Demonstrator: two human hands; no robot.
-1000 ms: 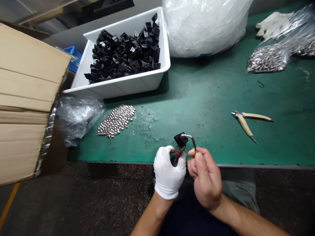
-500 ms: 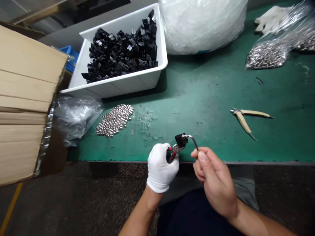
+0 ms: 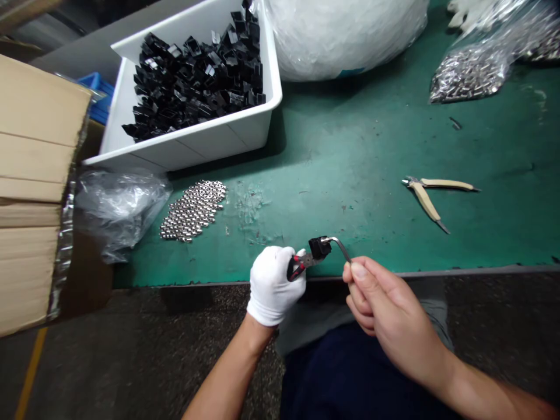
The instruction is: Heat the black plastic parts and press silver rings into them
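Closest in, at lower centre, the white-gloved left hand (image 3: 275, 286) has a tight grip on the red-handled pliers (image 3: 297, 267), whose nose clamps a black plastic part (image 3: 320, 247) just above the desk's near edge. The bare right hand (image 3: 394, 318) has a narrow pinch on the tip of the bent metal rod (image 3: 339, 243), which curves out of that part (how deep it sits is hidden). With both hands pulling on one small joint, a slip of the pliers could let the part spring loose, and too much squeeze could crack the plastic or kink the rod. Beyond the hands, the green-topped desk (image 3: 350, 175) carries a patch of small metal fittings (image 3: 193, 211) at centre left and beige-handled side cutters (image 3: 431, 195) at right. A crumpled plastic bag (image 3: 120, 213) lies at left, beside a cardboard box (image 3: 35, 175). Farther up, a white bin (image 3: 219, 143) holds a heap of black plastic parts (image 3: 196, 87), a large white bag (image 3: 345, 35) rests at top centre, and a clear bag of metal fittings (image 3: 468, 74) lies at upper right.
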